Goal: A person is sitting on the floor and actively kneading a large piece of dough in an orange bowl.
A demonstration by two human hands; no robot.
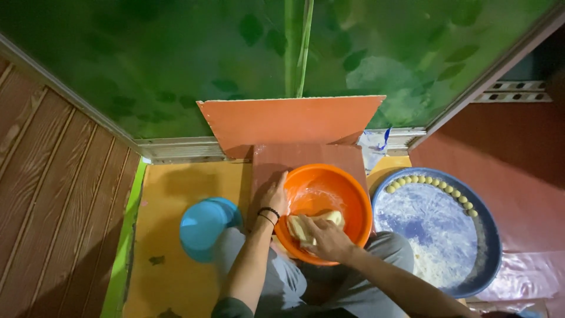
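Observation:
An orange bowl (347, 191) dusted with flour sits in front of my knees. My left hand (274, 197) grips its left rim, fingers over the edge; a dark bead bracelet is on that wrist. My right hand (325, 238) is inside the bowl, closed on a lump of pale yellow dough (301, 225) near the bowl's near side. Part of the dough shows beyond my fingers.
A round blue tray (488, 235) at the right holds flour and a curved row of several small dough balls (432, 182) along its far rim. A light blue tub (203, 227) stands at the left. An orange cardboard sheet (288, 121) leans on the green wall.

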